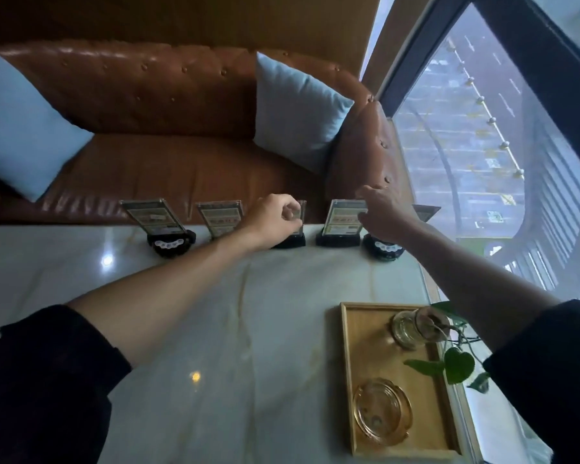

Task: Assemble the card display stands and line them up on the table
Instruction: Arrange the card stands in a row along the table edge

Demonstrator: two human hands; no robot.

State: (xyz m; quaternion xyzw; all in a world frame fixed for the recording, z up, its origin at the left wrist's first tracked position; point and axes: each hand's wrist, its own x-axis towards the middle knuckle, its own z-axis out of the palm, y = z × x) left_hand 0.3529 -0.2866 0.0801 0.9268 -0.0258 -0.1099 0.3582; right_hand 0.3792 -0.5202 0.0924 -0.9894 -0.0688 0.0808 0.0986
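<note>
Past the wooden tray point(349, 363), on the table's point(215, 329) far edge, the left hand point(272, 219) pinches the middle stand point(298, 229), upright with its face toward us, while the right hand point(382, 212), curled fingers, holds its neighbour stand point(344, 219), the row running left-right.

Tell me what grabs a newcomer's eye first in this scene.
Two bare arms reach across the pale marble table to a row of card display stands at its far edge: the left hand pinches one, the right hand touches another. Beyond sits a brown leather sofa with blue cushions.
</note>
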